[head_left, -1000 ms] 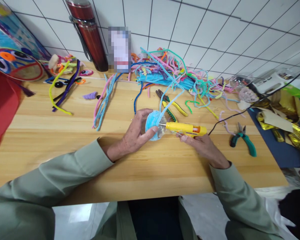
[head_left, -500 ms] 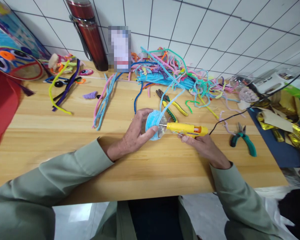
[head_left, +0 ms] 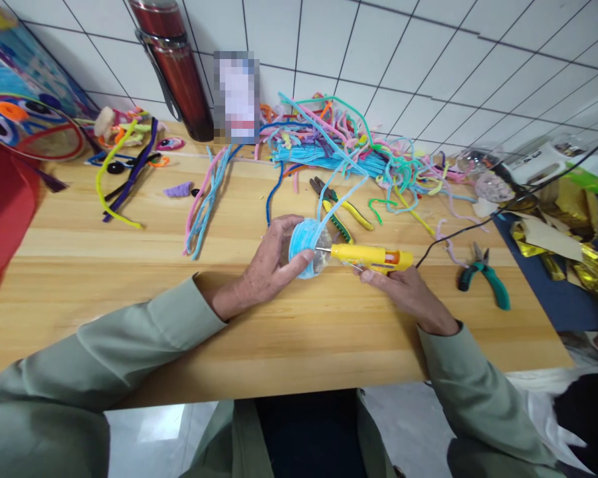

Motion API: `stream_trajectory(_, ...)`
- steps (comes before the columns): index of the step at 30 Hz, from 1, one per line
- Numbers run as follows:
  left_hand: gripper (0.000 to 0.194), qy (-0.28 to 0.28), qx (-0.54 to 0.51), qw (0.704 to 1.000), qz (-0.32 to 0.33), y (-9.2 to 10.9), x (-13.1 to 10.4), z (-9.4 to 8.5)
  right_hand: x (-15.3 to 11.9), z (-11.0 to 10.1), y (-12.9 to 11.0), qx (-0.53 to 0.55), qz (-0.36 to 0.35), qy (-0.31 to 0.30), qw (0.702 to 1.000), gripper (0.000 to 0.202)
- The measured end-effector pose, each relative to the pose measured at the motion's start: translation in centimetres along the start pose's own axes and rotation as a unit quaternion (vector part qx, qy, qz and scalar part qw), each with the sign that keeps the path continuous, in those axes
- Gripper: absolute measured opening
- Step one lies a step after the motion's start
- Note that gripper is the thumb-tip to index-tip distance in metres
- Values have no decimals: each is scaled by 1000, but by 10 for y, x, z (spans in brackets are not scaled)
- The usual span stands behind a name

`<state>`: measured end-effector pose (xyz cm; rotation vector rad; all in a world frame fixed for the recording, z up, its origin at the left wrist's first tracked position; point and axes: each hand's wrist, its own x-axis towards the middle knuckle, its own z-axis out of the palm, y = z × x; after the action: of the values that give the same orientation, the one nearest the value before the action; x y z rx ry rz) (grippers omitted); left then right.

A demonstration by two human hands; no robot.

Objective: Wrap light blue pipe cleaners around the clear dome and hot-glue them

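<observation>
My left hand (head_left: 278,257) is closed around a clear, rounded plastic piece (head_left: 323,260) wound with light blue pipe cleaner (head_left: 303,240). Two loose pipe cleaner ends (head_left: 343,200) rise from the winding toward the back of the table. In my right hand (head_left: 398,287) is a yellow hot glue gun (head_left: 363,255), held level with a black cord trailing right. Its metal nozzle points left and meets the edge of the blue winding near my left thumb. Whether glue is coming out is too small to tell.
Yellow-handled pliers (head_left: 346,211) lie just behind the work, green-handled pliers (head_left: 486,275) to the right. A heap of pipe cleaners (head_left: 329,156) lines the wall beside a phone (head_left: 238,99) and a red thermos (head_left: 174,66). Gold wrapping (head_left: 578,259) sits far right, near another person's arm.
Both hands, the wound piece and the glue gun keep nearly the same pose. The whole view has shifted very slightly.
</observation>
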<state>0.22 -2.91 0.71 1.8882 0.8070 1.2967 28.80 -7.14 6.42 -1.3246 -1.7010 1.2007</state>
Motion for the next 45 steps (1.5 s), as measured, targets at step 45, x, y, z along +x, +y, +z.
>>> stream_trajectory(45,48,-4,1,1000,-6,2,1,-1,3,3,4,-15,-44,-2,999,42)
